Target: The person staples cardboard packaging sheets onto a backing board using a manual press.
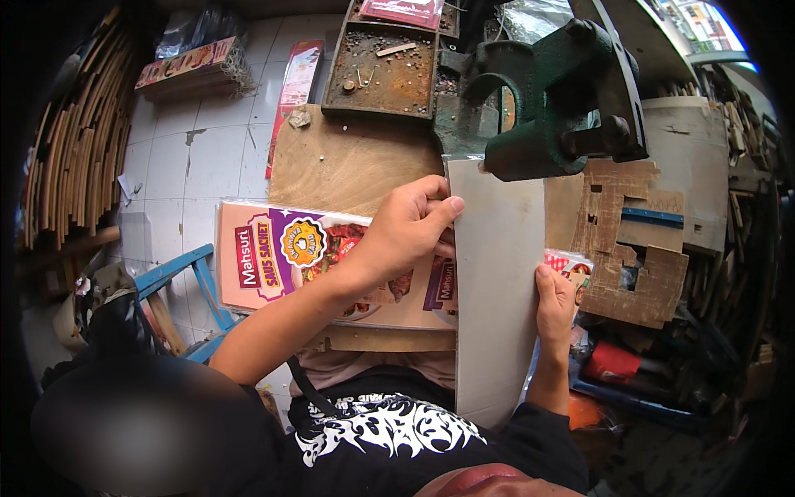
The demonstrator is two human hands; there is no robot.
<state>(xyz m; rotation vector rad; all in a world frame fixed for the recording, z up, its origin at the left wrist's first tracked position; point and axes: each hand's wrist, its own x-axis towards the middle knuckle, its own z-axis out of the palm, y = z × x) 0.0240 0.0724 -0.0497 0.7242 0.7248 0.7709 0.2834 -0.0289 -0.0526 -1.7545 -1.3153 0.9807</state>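
Observation:
A long pale grey board (497,273) lies lengthwise before me, its far end beneath the head of a green cast-metal press (530,108). Clear plastic shows along its far edge. My left hand (418,219) pinches the board's left edge near the far end, thumb on top. Lower down, my right hand (555,302) grips the right edge, its thumb on the face and its fingers mostly hidden behind. Under my left forearm rests a stack of glossy printed food sheets (273,269) in plastic. Part of another printed sheet (575,267) shows beside my right hand.
A wooden worktop (356,166) supports the stack. Behind it sits a rusty metal tray (381,79) with small bits. Cut brown boards (638,240) lie right of the press. At left are a blue metal frame (199,290), stacked board strips (83,132) and a printed bundle (186,66).

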